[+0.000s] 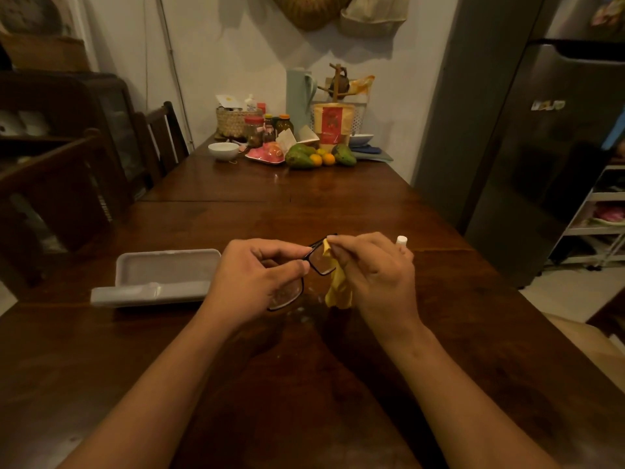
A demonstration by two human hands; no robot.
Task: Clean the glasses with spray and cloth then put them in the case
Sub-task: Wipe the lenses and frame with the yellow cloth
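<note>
Black-framed glasses (319,262) are held above the wooden table (236,225). My left hand (257,275) grips the frame near the bridge, between thumb and fingers. My right hand (375,275) pinches a yellow cloth (338,289) against the far lens, and the rest of the cloth hangs down. A grey glasses case (159,275) lies open on the table left of my left hand. Behind my right hand, only the white cap of the spray bottle (401,240) shows.
At the far end of the table stand a white bowl (223,151), jars, a basket, a pitcher, and fruit (319,156). Dark wooden chairs (67,184) line the left side. A steel fridge (541,147) and a white shelf rack (602,214) stand at right.
</note>
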